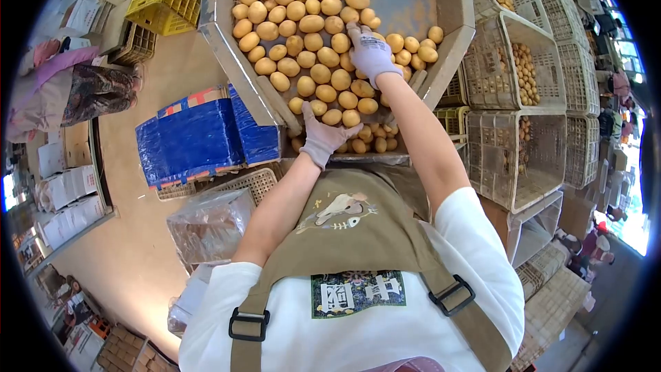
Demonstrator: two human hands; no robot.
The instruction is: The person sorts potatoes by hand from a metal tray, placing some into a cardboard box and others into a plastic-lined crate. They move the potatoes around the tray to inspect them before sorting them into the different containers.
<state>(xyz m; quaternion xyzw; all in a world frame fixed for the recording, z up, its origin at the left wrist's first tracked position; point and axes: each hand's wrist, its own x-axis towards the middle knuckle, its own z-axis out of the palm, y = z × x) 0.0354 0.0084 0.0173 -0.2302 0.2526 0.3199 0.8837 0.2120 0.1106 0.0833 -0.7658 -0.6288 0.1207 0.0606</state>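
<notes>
Head view: pile of small yellow oval fruits point(313, 48) on grey metal table w/ raised rims point(451, 0), narrowing toward the person.
L hand point(320, 136): gloved, fingers flat & together, resting on fruit at the narrow near end.
R hand point(370, 52): gloved, draped over fruit mid-pile; whether it grips one can't be told.
Progress: table heaped; beige lattice plastic crates point(544, 138) at R hold few fruit, so most looks left.
Room: rims close on both sides; blue-wrapped carton point(193, 138) just L; bare floor beyond it.
</notes>
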